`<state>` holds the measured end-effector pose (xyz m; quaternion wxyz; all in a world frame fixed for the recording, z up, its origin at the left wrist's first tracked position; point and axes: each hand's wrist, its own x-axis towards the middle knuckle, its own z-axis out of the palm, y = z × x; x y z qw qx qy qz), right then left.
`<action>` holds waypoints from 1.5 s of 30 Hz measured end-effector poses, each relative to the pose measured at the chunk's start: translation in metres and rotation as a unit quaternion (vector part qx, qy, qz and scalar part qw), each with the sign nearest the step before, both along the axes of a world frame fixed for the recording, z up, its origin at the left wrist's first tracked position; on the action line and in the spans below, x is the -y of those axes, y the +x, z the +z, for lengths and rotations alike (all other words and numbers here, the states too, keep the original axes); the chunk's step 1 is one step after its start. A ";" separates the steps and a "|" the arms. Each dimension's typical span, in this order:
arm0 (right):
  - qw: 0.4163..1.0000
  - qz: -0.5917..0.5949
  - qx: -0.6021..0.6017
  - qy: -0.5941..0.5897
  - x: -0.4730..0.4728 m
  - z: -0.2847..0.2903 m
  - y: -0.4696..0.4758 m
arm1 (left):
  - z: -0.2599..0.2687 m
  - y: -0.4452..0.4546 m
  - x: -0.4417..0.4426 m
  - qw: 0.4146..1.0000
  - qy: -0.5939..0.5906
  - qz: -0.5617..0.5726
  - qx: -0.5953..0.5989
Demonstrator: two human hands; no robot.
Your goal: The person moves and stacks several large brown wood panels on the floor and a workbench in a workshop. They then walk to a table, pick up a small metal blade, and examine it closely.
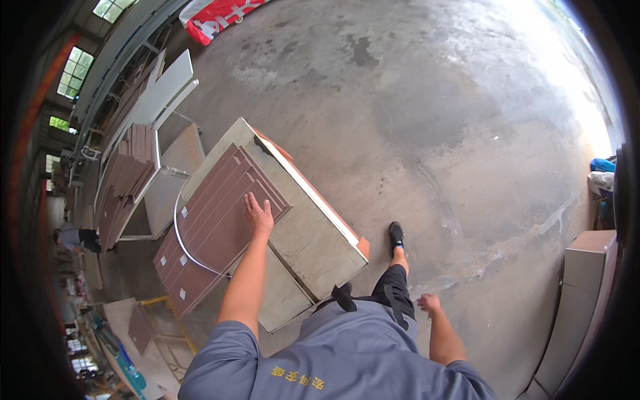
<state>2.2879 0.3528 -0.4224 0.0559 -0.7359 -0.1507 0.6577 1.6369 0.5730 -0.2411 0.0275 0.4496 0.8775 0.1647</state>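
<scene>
My left hand, its fingers spread and holding nothing, is over the near end of a stack of brown grooved panels. Whether the palm touches the top panel cannot be told. Several small white labels are on the panels, and a thin white strap or cable curves across them. Beneath the stack is a table or cart with a worn grey top and a white and orange edge. To the right of my body, my right hand hangs loosely curled over the concrete floor, with nothing seen in it.
Another pile of brown panels sits on a frame at the left, near a white board. A person is at the far left. Stacked panels or boxes stand at the right. A red banner lies at the top.
</scene>
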 end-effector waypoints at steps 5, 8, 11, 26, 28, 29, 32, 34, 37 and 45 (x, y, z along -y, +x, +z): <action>0.953 0.288 0.005 0.096 -0.230 -0.045 -0.023 | -0.008 -0.015 -0.005 0.981 -0.087 0.164 -0.056; 0.922 0.348 0.021 0.166 -0.323 -0.121 -0.067 | -0.016 -0.004 -0.048 0.970 -0.134 0.164 -0.116; 0.871 0.429 0.029 0.236 -0.422 -0.092 -0.178 | -0.025 -0.006 -0.063 0.979 -0.115 0.120 -0.119; 0.865 0.366 -0.326 0.109 -0.364 -0.102 -0.474 | -0.023 -0.006 -0.082 0.989 -0.095 0.095 -0.065; 0.856 0.375 -0.339 0.106 -0.357 -0.107 -0.462 | -0.023 -0.003 -0.078 0.989 -0.096 0.101 -0.059; 0.853 0.379 -0.345 0.105 -0.354 -0.108 -0.454 | -0.022 -0.003 -0.077 0.989 -0.095 0.102 -0.055; 0.843 0.412 -0.344 0.039 -0.333 -0.104 -0.411 | -0.021 -0.001 -0.075 0.988 -0.093 0.110 -0.051; 0.831 0.431 -0.351 0.016 -0.316 -0.104 -0.388 | -0.021 -0.001 -0.075 0.989 -0.084 0.112 -0.046; 0.827 0.452 -0.331 0.049 -0.305 -0.104 -0.379 | -0.023 -0.002 -0.076 0.991 -0.066 0.113 -0.038; 0.861 0.397 -0.316 0.043 -0.305 -0.100 -0.379 | -0.024 -0.007 -0.081 0.990 -0.071 0.110 -0.056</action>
